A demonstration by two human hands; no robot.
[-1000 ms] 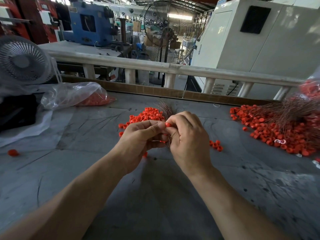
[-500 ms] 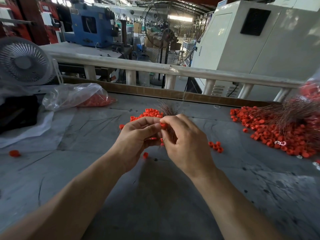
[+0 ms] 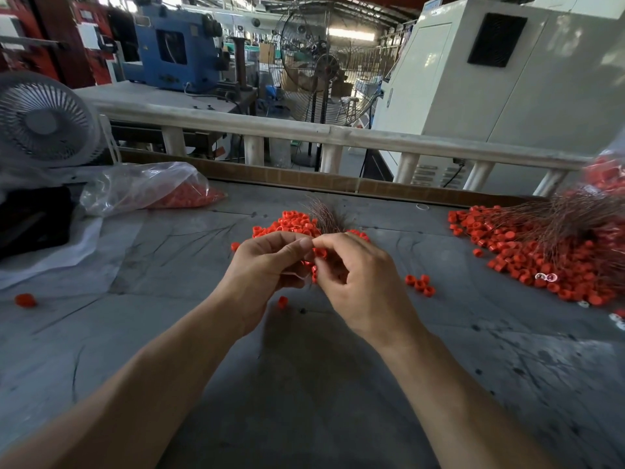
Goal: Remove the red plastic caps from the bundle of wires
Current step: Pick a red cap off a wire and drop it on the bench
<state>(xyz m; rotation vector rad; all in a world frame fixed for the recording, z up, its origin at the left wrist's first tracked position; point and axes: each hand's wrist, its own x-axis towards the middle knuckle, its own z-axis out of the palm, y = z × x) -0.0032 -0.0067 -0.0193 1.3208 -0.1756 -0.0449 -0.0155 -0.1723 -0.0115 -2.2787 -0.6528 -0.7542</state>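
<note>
Left hand [image 3: 267, 265] and right hand [image 3: 358, 279], fingertips together.

We see a small white desk fan [image 3: 44, 121] at far left, a clear plastic bag [image 3: 135, 187] beside it on the grey worktable [image 3: 304, 401], a white railing [image 3: 304, 133] behind, then a blue machine [image 3: 172, 49], a pedestal fan [image 3: 321, 66] and a white cabinet [image 3: 507, 79]

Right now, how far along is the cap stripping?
Done: a heap of loose red caps lies beyond the hands, with strays on the table. In hand: left hand and right hand grip a small wire bundle that shows caps between the fingers. Left: the big pile of capped wires on the right.
</note>
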